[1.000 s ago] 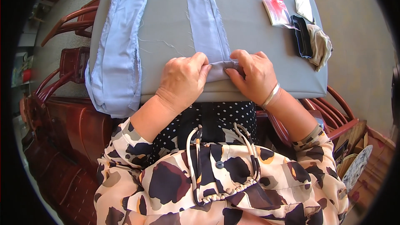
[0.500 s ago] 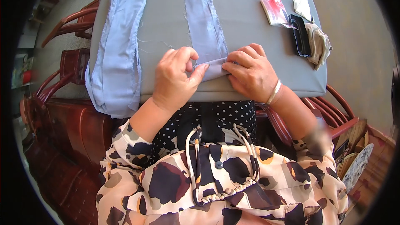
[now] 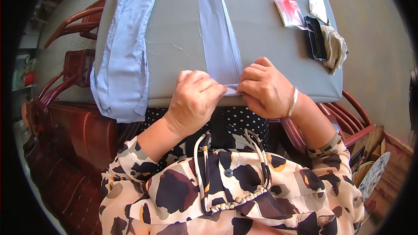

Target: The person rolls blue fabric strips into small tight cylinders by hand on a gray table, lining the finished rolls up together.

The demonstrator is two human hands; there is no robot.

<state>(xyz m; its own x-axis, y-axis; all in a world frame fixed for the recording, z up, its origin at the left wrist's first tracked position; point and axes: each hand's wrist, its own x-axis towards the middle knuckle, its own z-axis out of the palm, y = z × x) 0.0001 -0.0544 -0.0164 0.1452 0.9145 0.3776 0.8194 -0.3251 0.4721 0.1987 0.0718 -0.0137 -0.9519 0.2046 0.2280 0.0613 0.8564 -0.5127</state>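
A long pale blue-grey fabric strip (image 3: 217, 39) with frayed edges runs from the far side of the table down to its near edge. Its near end is folded over, and both hands pinch that fold. My left hand (image 3: 193, 98) is closed on the fold's left corner, fingers curled. Gripping the right corner is my right hand (image 3: 266, 88), with a bracelet (image 3: 293, 102) at the wrist. Between the two hands a short piece of the fold shows, just above the table edge. The fingertips partly hide the corners.
On the left, a pile of light blue fabric (image 3: 126, 56) hangs over the edge of the grey table (image 3: 174, 17). A red-and-white packet (image 3: 289, 12), a white pouch (image 3: 317, 2), a black case (image 3: 314, 38) and a beige cloth (image 3: 334, 50) lie at right. Wooden chairs (image 3: 80, 74) surround the table.
Both hands have come nearer to me, drawing the strip's end to the table's near edge. My left hand's fingers have closed in, and the strip lies straighter.
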